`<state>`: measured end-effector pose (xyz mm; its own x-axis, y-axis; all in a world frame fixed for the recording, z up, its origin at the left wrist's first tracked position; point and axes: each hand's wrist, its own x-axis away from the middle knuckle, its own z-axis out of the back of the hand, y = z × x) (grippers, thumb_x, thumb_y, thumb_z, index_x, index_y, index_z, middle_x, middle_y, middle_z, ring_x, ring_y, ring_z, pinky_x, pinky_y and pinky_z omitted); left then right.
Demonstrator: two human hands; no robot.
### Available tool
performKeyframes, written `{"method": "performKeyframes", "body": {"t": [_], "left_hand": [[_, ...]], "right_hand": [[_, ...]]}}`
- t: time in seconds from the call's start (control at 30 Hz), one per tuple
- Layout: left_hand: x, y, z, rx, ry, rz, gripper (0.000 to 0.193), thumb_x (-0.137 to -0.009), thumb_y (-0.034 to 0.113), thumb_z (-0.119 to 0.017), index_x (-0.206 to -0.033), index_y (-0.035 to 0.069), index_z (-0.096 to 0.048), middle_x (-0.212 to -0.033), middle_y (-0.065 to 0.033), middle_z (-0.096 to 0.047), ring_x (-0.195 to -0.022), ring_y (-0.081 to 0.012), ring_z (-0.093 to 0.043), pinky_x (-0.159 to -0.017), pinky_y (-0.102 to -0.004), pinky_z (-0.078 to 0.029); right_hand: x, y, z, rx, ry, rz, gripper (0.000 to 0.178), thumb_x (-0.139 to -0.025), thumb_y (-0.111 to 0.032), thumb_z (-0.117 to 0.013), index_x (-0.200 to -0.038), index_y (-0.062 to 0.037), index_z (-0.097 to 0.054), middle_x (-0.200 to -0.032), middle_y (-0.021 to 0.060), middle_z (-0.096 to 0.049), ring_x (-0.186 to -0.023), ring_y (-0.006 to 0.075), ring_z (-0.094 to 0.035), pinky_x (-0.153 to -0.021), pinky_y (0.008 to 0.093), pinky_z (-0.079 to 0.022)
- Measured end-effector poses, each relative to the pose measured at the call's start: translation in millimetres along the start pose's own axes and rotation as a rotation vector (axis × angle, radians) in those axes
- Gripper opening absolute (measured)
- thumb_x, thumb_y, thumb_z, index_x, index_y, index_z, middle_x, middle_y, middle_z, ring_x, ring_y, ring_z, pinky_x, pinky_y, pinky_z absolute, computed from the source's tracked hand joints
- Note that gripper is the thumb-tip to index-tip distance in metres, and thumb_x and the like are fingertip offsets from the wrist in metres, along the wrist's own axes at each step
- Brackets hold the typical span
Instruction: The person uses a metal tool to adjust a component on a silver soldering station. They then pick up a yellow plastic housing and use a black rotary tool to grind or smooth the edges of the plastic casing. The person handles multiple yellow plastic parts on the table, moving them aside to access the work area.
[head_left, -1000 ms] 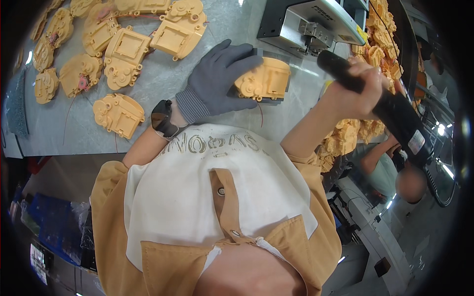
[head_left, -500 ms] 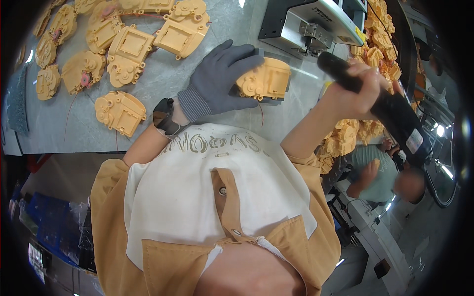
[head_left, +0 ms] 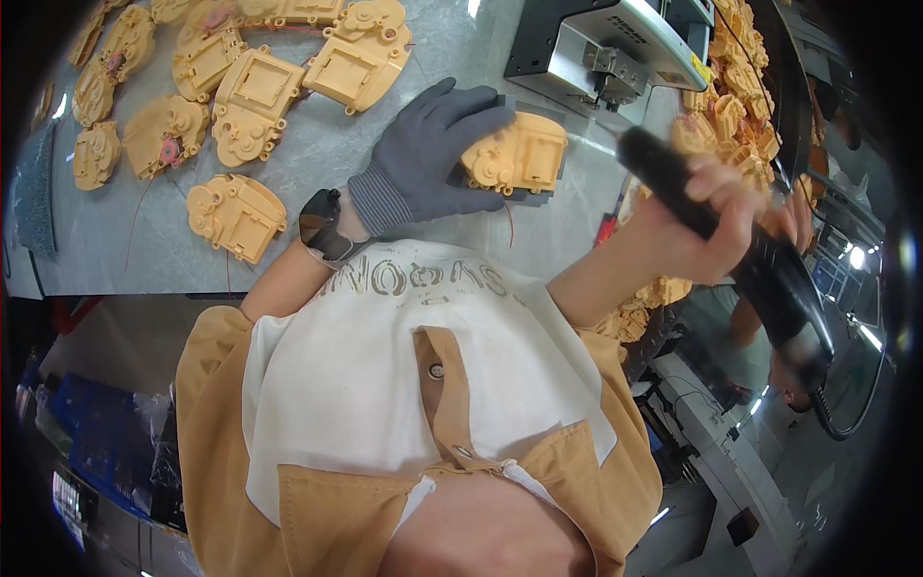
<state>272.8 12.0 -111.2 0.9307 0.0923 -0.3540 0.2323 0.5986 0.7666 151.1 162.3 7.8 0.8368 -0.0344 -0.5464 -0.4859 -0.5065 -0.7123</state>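
My left hand (head_left: pixel 428 154), in a grey knit glove, grips a yellow-orange plastic housing (head_left: pixel 531 154) by its left side. The housing rests on a dark block (head_left: pixel 529 197) on the table, and a thin red wire hangs below it. To the right, my bare right hand (head_left: pixel 723 216) is wrapped round a black electric screwdriver (head_left: pixel 784 284). Its slim tip points up and left, apart from the housing, toward a metal-fronted machine (head_left: pixel 615 72). A coiled cord runs from the screwdriver's rear end. Motion blurs the right hand slightly.
Several similar housings (head_left: pixel 236 216) lie on the grey table (head_left: pixel 317 173) at the left, some with thin wires. More are heaped along the right edge (head_left: pixel 740 77). A red-handled tool (head_left: pixel 606 229) lies by my right forearm. Another person (head_left: pixel 731 337) sits beyond at the right.
My right hand and the screwdriver have moved slightly down and right, and the red-handled tool has come into sight. My left hand and the housing have stayed put.
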Motion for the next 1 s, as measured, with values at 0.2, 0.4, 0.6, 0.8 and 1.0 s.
{"method": "performKeyframes", "body": {"t": [0.2, 0.4, 0.6, 0.8, 1.0], "left_hand": [[-5, 11, 4, 0.061, 0.141, 0.028, 0.068, -0.063, 0.046, -0.076, -0.117, 0.014, -0.053, -0.119, -0.0106, -0.053, -0.113, -0.0309, -0.050, -0.104, -0.0506, -0.032], [-8, 9, 6, -0.042, 0.253, -0.045, 0.043, -0.064, 0.037, -0.077, -0.099, 0.018, -0.062, -0.113, -0.0053, -0.059, -0.114, -0.0309, -0.050, -0.105, -0.0522, -0.028], [-9, 12, 5, -0.003, 0.279, -0.037, 0.026, -0.064, 0.027, -0.078, -0.086, 0.020, -0.065, -0.109, -0.0014, -0.063, -0.112, -0.0294, -0.052, -0.107, -0.0507, -0.025], [-9, 14, 5, -0.033, 0.280, -0.025, 0.014, -0.068, 0.028, -0.075, -0.076, 0.020, -0.065, -0.105, 0.0007, -0.064, -0.109, -0.0270, -0.053, -0.107, -0.0507, -0.026], [-9, 17, 9, -0.034, 0.249, -0.033, 0.019, -0.067, 0.023, -0.076, -0.085, 0.021, -0.068, -0.110, 0.0006, -0.064, -0.112, -0.0298, -0.051, -0.109, -0.0502, -0.022]], "right_hand": [[25, -10, -18, -0.020, -0.164, -0.113, 0.050, -0.078, -0.003, -0.045, -0.125, -0.0067, -0.028, -0.064, 0.0072, -0.045, -0.047, 0.0189, -0.047, -0.052, 0.0384, -0.046], [32, -11, -29, -0.092, -0.217, -0.199, 0.051, -0.079, -0.003, -0.042, -0.128, -0.0085, -0.027, -0.064, 0.0065, -0.045, -0.049, 0.0191, -0.048, -0.052, 0.0380, -0.046], [32, -11, -30, -0.143, -0.167, -0.231, 0.051, -0.080, -0.005, -0.043, -0.128, -0.0099, -0.029, -0.064, 0.0055, -0.044, -0.050, 0.0185, -0.048, -0.052, 0.0371, -0.045], [29, -23, -34, -0.060, -0.222, -0.240, 0.039, -0.079, -0.008, -0.047, -0.117, -0.0114, -0.041, -0.064, 0.0025, -0.043, -0.052, 0.0165, -0.046, -0.056, 0.0352, -0.041], [31, -17, -36, -0.070, -0.248, -0.202, 0.045, -0.079, -0.004, -0.045, -0.122, -0.0092, -0.035, -0.063, 0.0054, -0.045, -0.050, 0.0182, -0.047, -0.054, 0.0368, -0.044]]}}
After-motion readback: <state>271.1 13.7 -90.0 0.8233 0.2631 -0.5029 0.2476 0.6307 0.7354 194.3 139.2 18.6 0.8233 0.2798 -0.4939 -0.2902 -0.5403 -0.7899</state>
